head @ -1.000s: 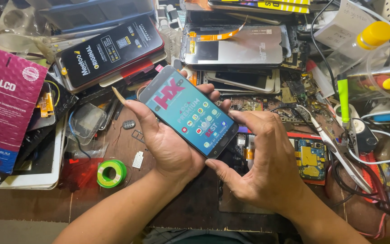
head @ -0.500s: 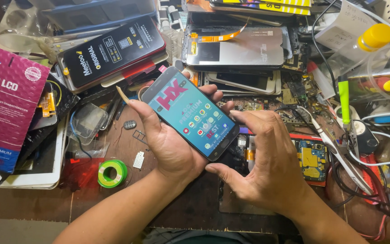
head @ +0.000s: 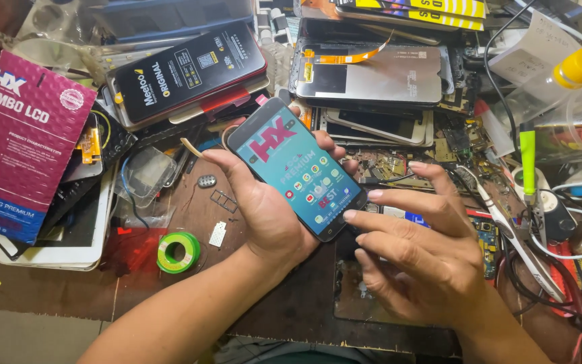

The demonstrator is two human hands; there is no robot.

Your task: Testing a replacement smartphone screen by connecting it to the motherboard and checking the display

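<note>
1. Cradling a dark rectangular phone screen with a teal protective film (head: 298,168), the left hand (head: 264,209) keeps its grip closed around it above the cluttered bench (head: 55,290).
2. The right hand (head: 419,263) has shifted: fingers now spread, open, fingertips (head: 350,216) touching the screen's lower corner.
3. A green tape roll (head: 178,251) lies nearby.

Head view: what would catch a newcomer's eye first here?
A slim black phone with a teal protective film lies in the left hand at the centre, and the right hand touches its lower edge. On the left lies a magenta cardboard box; a small green roll of tape sits on the brown worktop.
</note>
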